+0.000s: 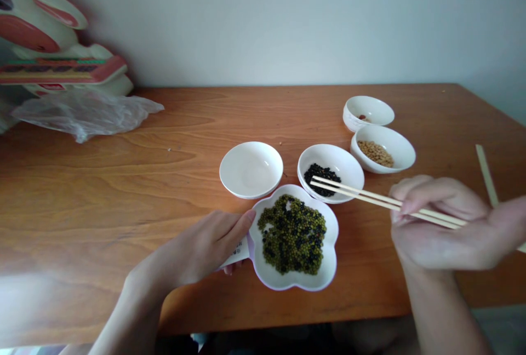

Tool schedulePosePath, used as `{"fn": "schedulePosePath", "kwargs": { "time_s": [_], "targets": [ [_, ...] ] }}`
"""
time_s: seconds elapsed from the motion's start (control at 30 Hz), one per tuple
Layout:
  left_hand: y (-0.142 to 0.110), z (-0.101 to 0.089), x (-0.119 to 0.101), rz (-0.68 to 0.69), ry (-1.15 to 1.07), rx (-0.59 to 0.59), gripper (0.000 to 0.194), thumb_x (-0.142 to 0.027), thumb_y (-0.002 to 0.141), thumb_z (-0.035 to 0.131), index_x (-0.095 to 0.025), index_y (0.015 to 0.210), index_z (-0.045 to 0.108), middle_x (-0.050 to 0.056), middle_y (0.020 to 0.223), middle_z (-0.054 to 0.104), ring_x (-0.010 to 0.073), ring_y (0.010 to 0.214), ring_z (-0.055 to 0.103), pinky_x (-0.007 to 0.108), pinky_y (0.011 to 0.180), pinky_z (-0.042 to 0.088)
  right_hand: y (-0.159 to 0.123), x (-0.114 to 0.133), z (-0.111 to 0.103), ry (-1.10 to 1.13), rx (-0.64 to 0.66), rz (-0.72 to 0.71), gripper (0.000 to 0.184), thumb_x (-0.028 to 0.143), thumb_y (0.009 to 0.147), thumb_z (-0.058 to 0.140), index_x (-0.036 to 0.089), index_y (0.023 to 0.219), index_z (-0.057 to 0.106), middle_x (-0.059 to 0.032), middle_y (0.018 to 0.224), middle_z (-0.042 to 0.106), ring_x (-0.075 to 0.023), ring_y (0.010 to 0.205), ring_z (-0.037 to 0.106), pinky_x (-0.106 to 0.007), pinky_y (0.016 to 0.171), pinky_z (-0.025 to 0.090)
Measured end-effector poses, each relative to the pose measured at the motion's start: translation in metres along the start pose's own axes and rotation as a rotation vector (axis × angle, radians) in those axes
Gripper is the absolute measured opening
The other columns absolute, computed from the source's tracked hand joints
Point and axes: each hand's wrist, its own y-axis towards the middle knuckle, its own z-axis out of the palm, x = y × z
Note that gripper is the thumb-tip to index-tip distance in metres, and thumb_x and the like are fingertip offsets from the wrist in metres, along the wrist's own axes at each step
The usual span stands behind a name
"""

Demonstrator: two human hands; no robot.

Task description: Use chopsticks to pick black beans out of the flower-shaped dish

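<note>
My left hand (205,248) is closed on the handle of a white flower-shaped dish (332,267), with a printed label (238,252) showing by the grip. Green and black beans (293,234) lie mixed in the dish. In my right hand (435,223) is a pair of wooden chopsticks (378,199). Their tips reach over a white bowl (349,166) of black beans (324,175); whether a bean is between the tips I cannot tell. Left of that bowl, a white bowl (250,166) shows a bare inside.
Yellowish beans fill part of another white bowl (402,149) at the right, and a bowl (373,108) behind it holds a few bits. A plastic bag (92,114) and a rabbit-shaped figure (61,32) sit back left. A pale stick (487,174) lies far right.
</note>
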Motion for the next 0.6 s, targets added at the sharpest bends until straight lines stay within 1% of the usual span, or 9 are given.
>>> {"fn": "schedulePosePath", "kwargs": {
  "time_s": [0.07, 0.17, 0.3, 0.37, 0.43, 0.53, 0.6],
  "targets": [
    [0.000, 0.000, -0.001, -0.005, -0.009, 0.006, 0.050, -0.034, 0.113, 0.033, -0.023, 0.161, 0.044, 0.012, 0.116, 0.074, 0.0244, 0.094, 0.068, 0.036, 0.086, 0.060, 0.003, -0.003, -0.006, 0.001, -0.066, -0.029, 0.069, 0.072, 0.101, 0.042, 0.026, 0.055, 0.065, -0.0063, 0.048, 0.050, -0.0234, 0.054, 0.054, -0.042, 0.059, 0.036],
    [0.002, -0.002, -0.002, 0.014, 0.000, -0.012, 0.050, -0.036, 0.114, 0.031, -0.023, 0.160, 0.046, 0.012, 0.112, 0.074, 0.0246, 0.091, 0.068, 0.036, 0.082, 0.060, 0.004, -0.006, -0.008, -0.010, -0.110, -0.038, 0.070, 0.071, 0.102, 0.039, 0.025, 0.055, 0.064, -0.0064, 0.049, 0.049, -0.0218, 0.050, 0.051, -0.040, 0.054, 0.030],
    [0.003, -0.003, -0.004, 0.050, -0.002, -0.041, 0.048, -0.033, 0.114, 0.032, -0.021, 0.158, 0.047, 0.011, 0.109, 0.074, 0.0225, 0.087, 0.067, 0.032, 0.079, 0.060, 0.005, -0.004, -0.006, -0.025, -0.109, 0.008, 0.069, 0.070, 0.102, 0.038, 0.026, 0.056, 0.065, -0.0070, 0.052, 0.050, -0.0227, 0.052, 0.052, -0.041, 0.058, 0.032],
    [0.004, -0.004, -0.004, 0.049, -0.007, -0.041, 0.048, -0.033, 0.115, 0.029, -0.021, 0.158, 0.046, 0.010, 0.106, 0.074, 0.0215, 0.084, 0.066, 0.030, 0.076, 0.059, 0.004, -0.002, -0.004, -0.010, -0.084, 0.016, 0.069, 0.068, 0.103, 0.037, 0.027, 0.056, 0.065, -0.0073, 0.050, 0.048, -0.0244, 0.054, 0.052, -0.043, 0.060, 0.034],
    [0.005, -0.005, -0.006, 0.052, 0.017, -0.044, 0.049, -0.033, 0.115, 0.026, -0.020, 0.159, 0.046, 0.011, 0.104, 0.074, 0.0224, 0.083, 0.066, 0.031, 0.074, 0.059, 0.001, 0.000, -0.001, 0.018, -0.047, 0.031, 0.069, 0.066, 0.105, 0.035, 0.027, 0.056, 0.066, -0.0072, 0.048, 0.047, -0.0257, 0.055, 0.052, -0.044, 0.061, 0.036],
    [0.008, -0.010, -0.011, 0.045, 0.019, -0.045, 0.050, -0.035, 0.115, 0.025, -0.018, 0.155, 0.051, 0.013, 0.105, 0.074, 0.0242, 0.084, 0.066, 0.034, 0.075, 0.058, -0.006, 0.005, 0.007, 0.031, 0.092, 0.083, 0.075, 0.068, 0.106, 0.028, 0.027, 0.058, 0.069, -0.0068, 0.051, 0.052, -0.0247, 0.056, 0.051, -0.042, 0.060, 0.037],
    [0.011, -0.014, -0.015, -0.005, -0.045, -0.007, 0.049, -0.037, 0.115, 0.025, -0.019, 0.148, 0.057, 0.011, 0.102, 0.074, 0.0231, 0.083, 0.066, 0.033, 0.076, 0.058, -0.012, 0.008, 0.015, 0.004, 0.204, 0.113, 0.079, 0.072, 0.105, 0.026, 0.025, 0.058, 0.069, -0.0060, 0.053, 0.056, -0.0228, 0.055, 0.052, -0.040, 0.057, 0.037]
  ]
}}
